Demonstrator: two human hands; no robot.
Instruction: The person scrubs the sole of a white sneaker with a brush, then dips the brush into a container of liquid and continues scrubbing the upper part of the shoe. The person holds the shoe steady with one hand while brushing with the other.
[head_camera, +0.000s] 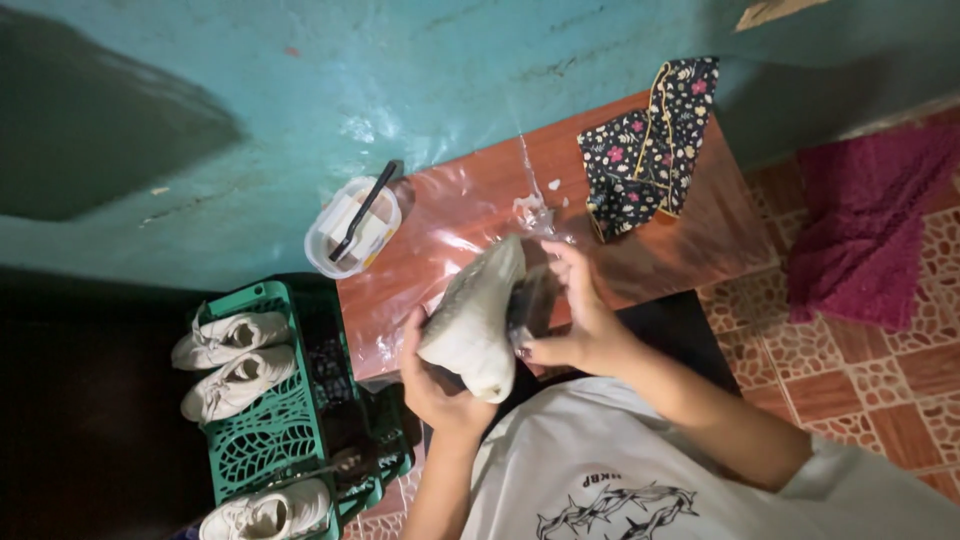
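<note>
A white shoe (472, 322) is gripped by both hands — left hand (432, 385) beneath, right hand (575, 310) alongside — its length tilted up toward the wall.

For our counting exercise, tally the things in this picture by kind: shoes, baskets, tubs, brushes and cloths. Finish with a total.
Shoes: 4, one held in both hands, three on the basket
Baskets: 1, green
Tubs: 1, white
Brushes: 1, black, in the tub
Cloths: 2, one floral, one magenta
Total: 9
</note>
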